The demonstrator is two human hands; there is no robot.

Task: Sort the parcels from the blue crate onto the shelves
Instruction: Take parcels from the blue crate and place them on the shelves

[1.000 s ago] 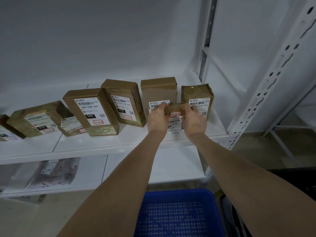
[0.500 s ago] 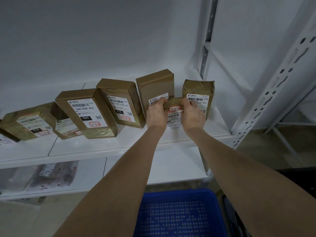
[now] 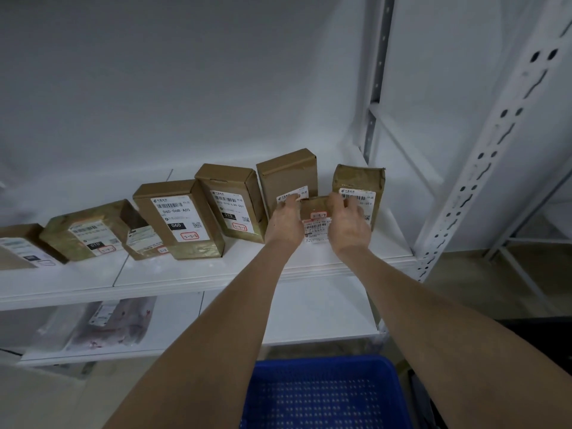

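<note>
A small brown parcel [image 3: 315, 209] with a white label stands on the white shelf [image 3: 192, 275], between two upright brown parcels. My left hand [image 3: 286, 222] holds its left edge, fingertips curled over the top left corner. My right hand [image 3: 349, 222] sits at its right edge with the fingers loosely spread, touching the side. The taller box [image 3: 288, 174] stands just behind my left hand, and the taped parcel [image 3: 359, 181] is behind my right. The blue crate [image 3: 325, 394] is below my forearms, and the part I see holds nothing.
Several more labelled brown parcels [image 3: 176, 218] stand in a row leftward along the shelf. A grey plastic mailer [image 3: 108, 326] lies on the lower shelf. The perforated white upright [image 3: 483, 156] bounds the shelf on the right.
The small parcel has moved back and down onto the shelf between the two upright parcels. My right hand's fingers have loosened from it.
</note>
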